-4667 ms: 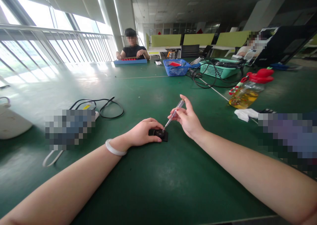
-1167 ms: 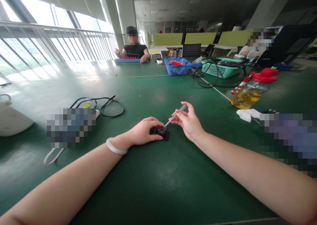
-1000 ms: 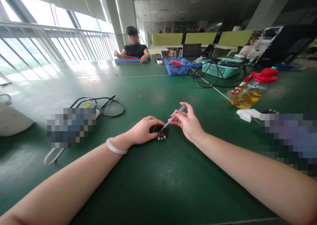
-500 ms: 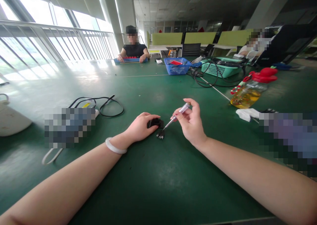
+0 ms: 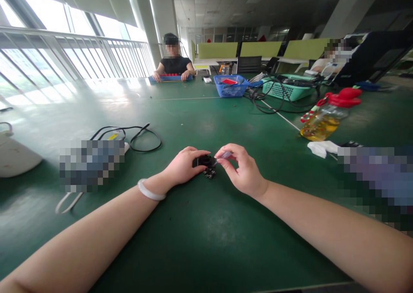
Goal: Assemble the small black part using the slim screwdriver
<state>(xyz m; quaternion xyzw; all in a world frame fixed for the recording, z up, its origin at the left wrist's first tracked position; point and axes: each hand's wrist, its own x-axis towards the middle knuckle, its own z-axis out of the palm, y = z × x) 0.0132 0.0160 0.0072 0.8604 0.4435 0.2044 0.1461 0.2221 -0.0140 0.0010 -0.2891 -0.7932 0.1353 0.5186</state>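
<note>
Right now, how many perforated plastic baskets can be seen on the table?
2: a blue basket toward the far side, and a teal basket to its right.

Small black block (image 5: 204, 160) on the desk (image 5: 200, 237), one end within the left hand (image 5: 180, 167), black piece with pale metal prongs (image 5: 209, 173) just in front, contact unclear, clear-handled screwdriver (image 5: 226, 155) partly hidden in the right hand (image 5: 245, 170), pointing toward the block's free end

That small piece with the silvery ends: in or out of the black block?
Out: the small piece shows on the green table, just on the near side of the black block in the left hand.
</note>
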